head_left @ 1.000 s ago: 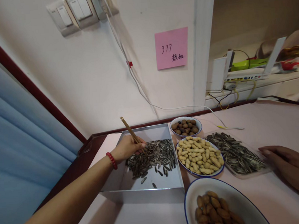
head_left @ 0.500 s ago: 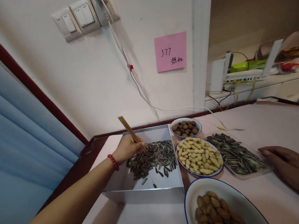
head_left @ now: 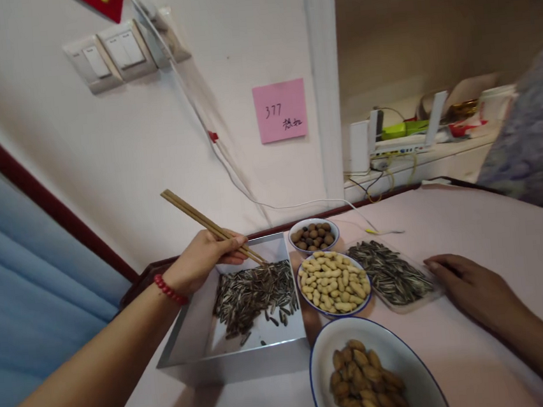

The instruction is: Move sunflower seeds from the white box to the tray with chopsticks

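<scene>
The left hand (head_left: 204, 258) has lifted, gripping thin wooden chopsticks (head_left: 206, 222) whose tips hover over striped sunflower seeds (head_left: 254, 291) in the square white tray (head_left: 183, 340). Picking one seems to need lowered tips. The right hand (head_left: 471, 286) lies open on the pale pink table (head_left: 494, 227).

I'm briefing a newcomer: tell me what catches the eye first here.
The left hand holds chopsticks over a white box of sunflower seeds at the left. Right of it sits a peanut bowl; the right hand lies flat by a clear tray of seeds.
</scene>
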Tool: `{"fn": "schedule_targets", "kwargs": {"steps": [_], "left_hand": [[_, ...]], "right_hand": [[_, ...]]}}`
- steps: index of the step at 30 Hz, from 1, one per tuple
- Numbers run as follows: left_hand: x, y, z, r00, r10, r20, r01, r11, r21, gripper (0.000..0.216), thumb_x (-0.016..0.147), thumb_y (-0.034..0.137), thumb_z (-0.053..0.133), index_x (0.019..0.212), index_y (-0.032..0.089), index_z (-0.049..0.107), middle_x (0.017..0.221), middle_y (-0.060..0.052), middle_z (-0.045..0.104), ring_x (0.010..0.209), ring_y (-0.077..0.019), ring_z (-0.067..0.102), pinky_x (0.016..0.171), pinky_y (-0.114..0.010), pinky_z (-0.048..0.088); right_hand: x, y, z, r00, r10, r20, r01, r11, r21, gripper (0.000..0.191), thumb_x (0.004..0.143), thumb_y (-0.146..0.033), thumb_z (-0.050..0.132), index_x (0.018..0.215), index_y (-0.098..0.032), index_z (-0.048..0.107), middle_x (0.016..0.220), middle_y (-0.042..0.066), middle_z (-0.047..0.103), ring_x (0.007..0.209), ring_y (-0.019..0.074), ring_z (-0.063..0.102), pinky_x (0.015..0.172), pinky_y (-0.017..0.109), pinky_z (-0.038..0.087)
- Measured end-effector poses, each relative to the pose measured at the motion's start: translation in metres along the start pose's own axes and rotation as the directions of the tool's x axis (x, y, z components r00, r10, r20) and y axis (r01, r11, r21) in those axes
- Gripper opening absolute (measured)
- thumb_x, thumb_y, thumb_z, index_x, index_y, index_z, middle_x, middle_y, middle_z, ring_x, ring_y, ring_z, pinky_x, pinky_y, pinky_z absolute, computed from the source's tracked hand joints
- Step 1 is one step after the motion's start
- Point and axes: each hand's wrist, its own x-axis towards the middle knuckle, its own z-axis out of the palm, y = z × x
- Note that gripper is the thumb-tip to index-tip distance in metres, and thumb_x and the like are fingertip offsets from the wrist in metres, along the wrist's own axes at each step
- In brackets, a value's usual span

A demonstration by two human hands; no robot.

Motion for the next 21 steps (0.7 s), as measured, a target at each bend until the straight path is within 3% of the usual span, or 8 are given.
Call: {"fn": "schedule_targets", "kwargs": {"steps": [3, 6, 10, 13, 17, 21], "left_hand": [[0.008, 0.036, 0.03, 0.994, 0.094, 0.064, -0.093, 0.995, -0.019, 0.028, 0.073, 0.036, 0.071, 0.085, 0.01, 0.067, 0.081, -0.011, 0.073, 0.073, -0.0174, 0.069, 0.07, -0.027, 0.056], [0.021, 0.063, 0.078, 0.974, 0.151, 0.17, -0.144, 0.988, -0.055, 0.025, 0.076, 0.032, 0.068, 0.085, 0.009, 0.068, 0.081, -0.011, 0.073, 0.072, -0.0168, 0.068, 0.07, -0.028, 0.056], [0.041, 0.068, 0.145, 0.952, 0.171, 0.256, -0.166, 0.985, -0.039, 0.016, 0.077, 0.023, 0.067, 0.085, 0.01, 0.068, 0.075, -0.009, 0.071, 0.061, -0.0126, 0.065, 0.063, -0.026, 0.055], [0.05, 0.061, 0.17, 0.941, 0.178, 0.289, -0.187, 0.982, 0.002, 0.014, 0.077, 0.023, 0.066, 0.083, 0.01, 0.069, 0.075, -0.008, 0.071, 0.06, -0.0111, 0.063, 0.06, -0.024, 0.054], [0.042, 0.059, 0.157, 0.937, 0.18, 0.299, -0.182, 0.983, -0.021, 0.018, 0.079, 0.025, 0.065, 0.087, 0.01, 0.069, 0.082, -0.01, 0.072, 0.067, -0.0133, 0.066, 0.064, -0.025, 0.054], [0.02, 0.057, 0.107, 0.944, 0.236, 0.231, -0.228, 0.972, -0.061, 0.028, 0.079, 0.034, 0.066, 0.094, 0.011, 0.068, 0.086, -0.011, 0.073, 0.078, -0.0177, 0.068, 0.073, -0.029, 0.056]], "right_hand": [[-0.001, -0.005, 0.0, 1.0, -0.022, -0.017, 0.022, 1.0, 0.022, 0.039, 0.078, -0.052, 0.041, 0.09, -0.024, 0.064, 0.098, 0.004, 0.068, 0.093, 0.0236, 0.06, 0.083, 0.037, 0.045], [-0.002, -0.008, 0.0, 0.998, -0.049, -0.028, 0.051, 0.998, 0.043, 0.038, 0.079, -0.051, 0.041, 0.09, -0.023, 0.064, 0.096, 0.004, 0.067, 0.092, 0.0222, 0.06, 0.083, 0.036, 0.045], [-0.002, -0.01, -0.001, 0.996, -0.081, -0.031, 0.083, 0.995, 0.057, 0.036, 0.081, -0.049, 0.04, 0.09, -0.023, 0.064, 0.095, 0.004, 0.067, 0.091, 0.0214, 0.06, 0.081, 0.035, 0.046], [-0.002, -0.011, -0.002, 0.995, -0.098, -0.028, 0.099, 0.993, 0.061, 0.036, 0.083, -0.047, 0.039, 0.089, -0.023, 0.064, 0.095, 0.003, 0.067, 0.09, 0.0205, 0.059, 0.08, 0.033, 0.046], [-0.002, -0.011, -0.002, 0.995, -0.098, -0.02, 0.099, 0.993, 0.057, 0.036, 0.084, -0.047, 0.038, 0.091, -0.023, 0.063, 0.095, 0.004, 0.066, 0.09, 0.0204, 0.059, 0.079, 0.033, 0.045], [-0.002, -0.006, -0.001, 0.997, -0.078, -0.018, 0.078, 0.996, 0.039, 0.036, 0.084, -0.048, 0.039, 0.092, -0.024, 0.063, 0.096, 0.003, 0.066, 0.091, 0.0202, 0.059, 0.08, 0.033, 0.045]]}}
